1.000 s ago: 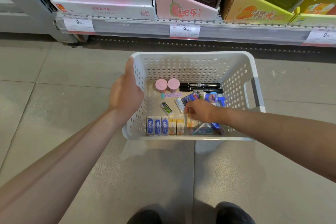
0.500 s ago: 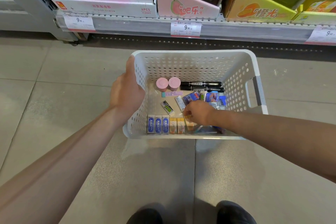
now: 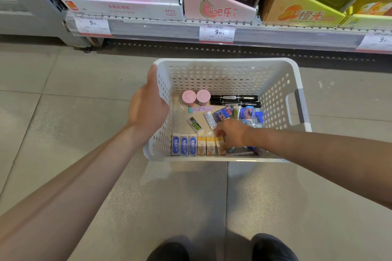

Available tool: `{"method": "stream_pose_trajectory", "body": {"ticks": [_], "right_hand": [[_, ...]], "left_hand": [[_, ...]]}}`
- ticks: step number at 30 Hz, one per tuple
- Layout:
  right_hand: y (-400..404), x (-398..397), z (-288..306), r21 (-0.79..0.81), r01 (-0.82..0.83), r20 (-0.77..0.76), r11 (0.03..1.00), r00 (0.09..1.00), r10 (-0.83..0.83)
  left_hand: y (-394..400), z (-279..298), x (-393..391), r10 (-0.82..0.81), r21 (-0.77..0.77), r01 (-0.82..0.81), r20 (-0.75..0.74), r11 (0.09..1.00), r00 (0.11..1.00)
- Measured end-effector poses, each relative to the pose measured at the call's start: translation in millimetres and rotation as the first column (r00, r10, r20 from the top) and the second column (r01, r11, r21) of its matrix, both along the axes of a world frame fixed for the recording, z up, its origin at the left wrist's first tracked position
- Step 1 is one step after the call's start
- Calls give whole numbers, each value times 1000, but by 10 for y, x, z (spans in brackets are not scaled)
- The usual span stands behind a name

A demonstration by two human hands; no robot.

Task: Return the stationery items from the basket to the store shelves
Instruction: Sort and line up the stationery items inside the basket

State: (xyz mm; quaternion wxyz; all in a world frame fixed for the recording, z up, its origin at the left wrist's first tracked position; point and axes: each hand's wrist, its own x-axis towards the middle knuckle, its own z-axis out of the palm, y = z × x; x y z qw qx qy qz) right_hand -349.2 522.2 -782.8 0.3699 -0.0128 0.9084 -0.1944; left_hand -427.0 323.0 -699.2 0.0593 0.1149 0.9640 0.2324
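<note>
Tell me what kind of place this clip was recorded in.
Most likely a retail shop aisle. Price tags marked 9.90 hang on the shelf edge, boxed display cartons sit above, and a white basket of small stationery is held over a tiled floor.

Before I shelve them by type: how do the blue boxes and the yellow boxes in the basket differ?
The blue boxes sit left in the row, untouched; the yellow boxes sit right, with the right hand at the end one. Colours differ: blue-and-white versus yellow-orange. Both are threes, upright against the basket near wall.
</note>
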Motion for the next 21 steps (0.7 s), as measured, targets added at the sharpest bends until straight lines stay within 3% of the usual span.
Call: {"method": "stream_pose_trajectory", "body": {"ticks": [21], "right_hand": [[4, 59, -80, -34, 81, -38, 996, 996, -82]], "left_hand": [[0, -4, -3, 7, 1, -7, 1, 1000, 1000]]}}
